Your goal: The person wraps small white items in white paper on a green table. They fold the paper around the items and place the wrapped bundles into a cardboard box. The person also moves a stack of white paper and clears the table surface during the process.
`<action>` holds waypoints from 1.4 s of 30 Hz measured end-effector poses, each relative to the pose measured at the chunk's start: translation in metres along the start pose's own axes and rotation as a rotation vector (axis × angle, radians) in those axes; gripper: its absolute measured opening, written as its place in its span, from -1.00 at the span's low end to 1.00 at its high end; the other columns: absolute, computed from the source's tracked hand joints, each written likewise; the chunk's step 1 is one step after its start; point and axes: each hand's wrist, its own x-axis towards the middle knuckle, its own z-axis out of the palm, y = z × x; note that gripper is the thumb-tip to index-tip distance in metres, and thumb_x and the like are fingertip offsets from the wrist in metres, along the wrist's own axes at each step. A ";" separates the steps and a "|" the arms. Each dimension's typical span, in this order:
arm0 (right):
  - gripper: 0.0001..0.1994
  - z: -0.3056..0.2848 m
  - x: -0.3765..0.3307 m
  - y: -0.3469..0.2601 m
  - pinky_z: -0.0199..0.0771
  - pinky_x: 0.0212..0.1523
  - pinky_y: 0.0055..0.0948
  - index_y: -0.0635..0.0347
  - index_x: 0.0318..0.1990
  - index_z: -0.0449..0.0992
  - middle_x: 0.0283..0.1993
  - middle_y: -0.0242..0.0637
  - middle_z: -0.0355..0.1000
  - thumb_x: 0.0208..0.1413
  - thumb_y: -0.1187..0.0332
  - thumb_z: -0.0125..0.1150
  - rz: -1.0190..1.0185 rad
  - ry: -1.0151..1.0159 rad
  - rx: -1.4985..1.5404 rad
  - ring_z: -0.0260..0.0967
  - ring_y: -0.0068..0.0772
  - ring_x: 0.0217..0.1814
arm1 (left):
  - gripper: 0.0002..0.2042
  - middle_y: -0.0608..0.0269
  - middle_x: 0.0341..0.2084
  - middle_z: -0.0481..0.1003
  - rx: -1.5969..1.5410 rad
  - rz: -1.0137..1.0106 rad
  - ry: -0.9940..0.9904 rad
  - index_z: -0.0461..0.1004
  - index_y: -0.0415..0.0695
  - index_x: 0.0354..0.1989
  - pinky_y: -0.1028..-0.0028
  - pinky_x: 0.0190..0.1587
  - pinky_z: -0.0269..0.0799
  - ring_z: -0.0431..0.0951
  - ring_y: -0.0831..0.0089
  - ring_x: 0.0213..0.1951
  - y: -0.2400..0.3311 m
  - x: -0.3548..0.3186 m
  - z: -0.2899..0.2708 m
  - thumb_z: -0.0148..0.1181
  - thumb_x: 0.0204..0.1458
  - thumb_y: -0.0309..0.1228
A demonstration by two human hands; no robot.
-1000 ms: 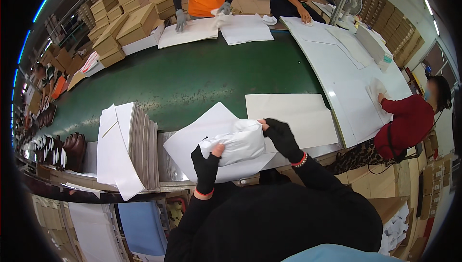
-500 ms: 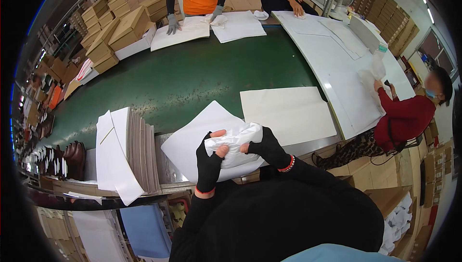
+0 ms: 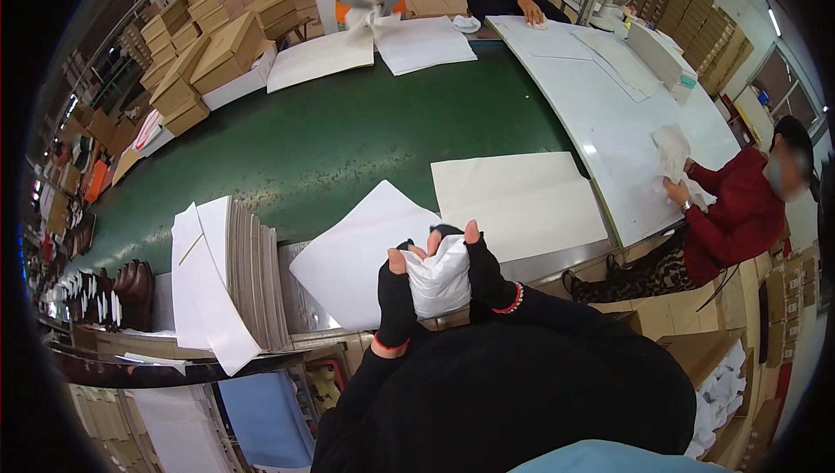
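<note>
A crumpled wad of white tissue paper (image 3: 437, 284) is squeezed between my two hands, close in front of my body. My left hand (image 3: 397, 292), in a black fingerless glove, closes on its left side with the thumb up. On the other side my right hand (image 3: 485, 269), gloved the same way, presses in from the right. Some fingers are hidden behind the paper. Under and beyond the hands lies a white sheet of paper (image 3: 352, 251), set at an angle. A cream sheet (image 3: 522, 203) rests to its right, over the table edge.
A green conveyor belt (image 3: 330, 143) runs across. At left stand a stack of paper sheets (image 3: 204, 273) and brown boots (image 3: 135, 282). Boxes (image 3: 230, 56) pile up far left. A white table (image 3: 609, 151) is at right, where a person in red (image 3: 739, 212) handles tissue. Two more people work opposite.
My hands have turned the tissue wad more upright, lower and nearer my body. The person in orange has lifted tissue off the sheets, and the person in red has raised theirs.
</note>
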 end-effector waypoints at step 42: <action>-0.53 -0.328 -0.387 -0.002 0.41 -0.16 -0.12 0.24 -0.17 0.50 -0.22 0.00 0.48 -0.06 -0.01 0.22 0.198 1.658 -1.905 0.44 -0.02 -0.15 | -0.75 0.28 -0.41 0.45 0.988 -0.314 -0.469 0.44 -0.20 -0.04 0.57 -0.27 0.33 0.41 0.57 -0.39 -0.070 0.004 -0.020 0.05 0.21 -0.33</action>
